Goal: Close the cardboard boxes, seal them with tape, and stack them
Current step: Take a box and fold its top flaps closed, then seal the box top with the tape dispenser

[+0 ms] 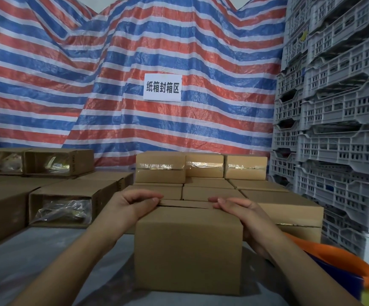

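Striped tarp (201,51) behind a grey worktop (35,261).
Both hands' fingers (150,200) curl over the cardboard box (188,250) top edge, left hand (135,206), right hand (238,208).

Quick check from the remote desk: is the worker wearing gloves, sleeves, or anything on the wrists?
Nothing worn shows. The left hand and right hand are bare, without gloves, rings or watch. Both forearms are uncovered down to the frame's bottom edge; no sleeve is in view.
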`<action>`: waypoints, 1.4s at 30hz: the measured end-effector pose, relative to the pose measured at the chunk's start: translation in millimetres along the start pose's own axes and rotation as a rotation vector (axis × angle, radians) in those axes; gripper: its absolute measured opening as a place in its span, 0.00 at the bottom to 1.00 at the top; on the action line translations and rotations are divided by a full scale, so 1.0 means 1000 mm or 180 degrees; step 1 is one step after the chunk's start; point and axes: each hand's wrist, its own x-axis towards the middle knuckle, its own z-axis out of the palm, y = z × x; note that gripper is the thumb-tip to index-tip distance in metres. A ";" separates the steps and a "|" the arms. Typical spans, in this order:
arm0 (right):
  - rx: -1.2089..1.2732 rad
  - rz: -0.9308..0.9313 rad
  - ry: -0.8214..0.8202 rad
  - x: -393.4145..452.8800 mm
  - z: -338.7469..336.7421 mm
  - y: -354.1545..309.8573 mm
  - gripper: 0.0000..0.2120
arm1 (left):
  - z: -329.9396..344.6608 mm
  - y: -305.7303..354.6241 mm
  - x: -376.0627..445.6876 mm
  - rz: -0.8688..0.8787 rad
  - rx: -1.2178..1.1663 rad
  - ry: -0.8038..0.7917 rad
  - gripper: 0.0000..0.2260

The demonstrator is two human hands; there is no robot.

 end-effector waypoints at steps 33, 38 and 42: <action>-0.5206 0.0425 0.1285 -0.066 -0.077 -0.018 0.26 | 0.068 0.052 -0.018 0.0822 0.3915 -0.1453 0.35; -0.5365 0.0686 0.1165 -0.087 -0.085 0.007 0.25 | 0.068 0.053 -0.021 0.0834 0.3859 -0.1385 0.35; -0.5042 0.0336 0.1302 -0.089 -0.083 0.017 0.19 | 0.068 0.051 -0.022 0.0926 0.3835 -0.1318 0.34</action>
